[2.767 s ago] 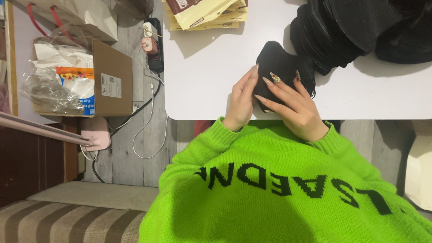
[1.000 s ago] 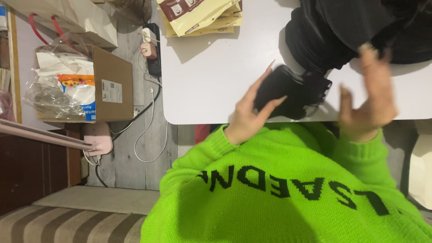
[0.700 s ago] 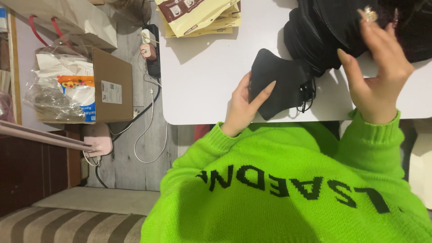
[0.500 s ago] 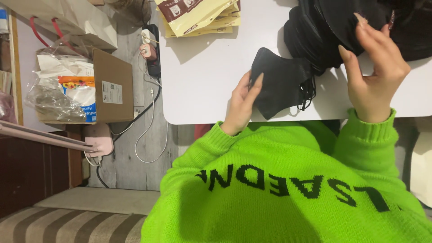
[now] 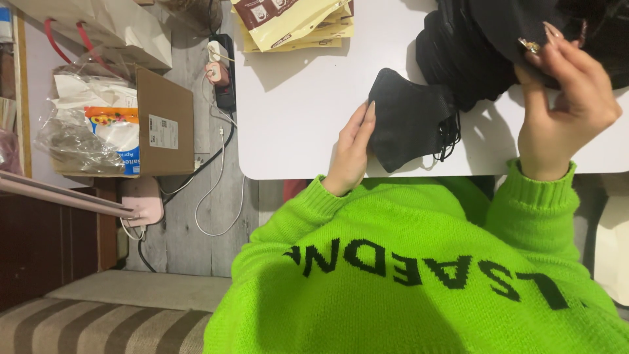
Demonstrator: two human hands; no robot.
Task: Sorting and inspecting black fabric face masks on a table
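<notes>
Plainly sat close to trouble: found the black face mask [image 5: 409, 118] lying flat on the white table [image 5: 295, 118], right at the near edge, just left of the heap of black masks [image 5: 472, 52] and touching it. Judged it likely to slide off that edge into the lap, given only light contact from the left hand [image 5: 350, 154], with fingers [image 5: 359, 131] almost straight and laid along the mask's left border rather than closed on it; could not tell about the thumb. Saw a second risk in the ear loops [image 5: 449, 139], thin and bunched at the mask's right side beside the heap: might well have snagged on neighbouring loops and dragged extra pieces along. Noted the right hand [image 5: 567, 108] raised over the heap's near right side, fingers curled and pinched on a fold of its black fabric; judged a hard tug apt to topple the stack.

Read the mask as soft, matte, cupped fabric with a pointed near corner; the tabletop as smooth, hard and rounded at the corner. Spotted glossy cream packets [image 5: 295, 19] fanned at the far edge, and on the floor to the left a cardboard box [image 5: 164, 121] stuffed with crinkled plastic bags, plus a power strip [image 5: 223, 72] with white cables.
</notes>
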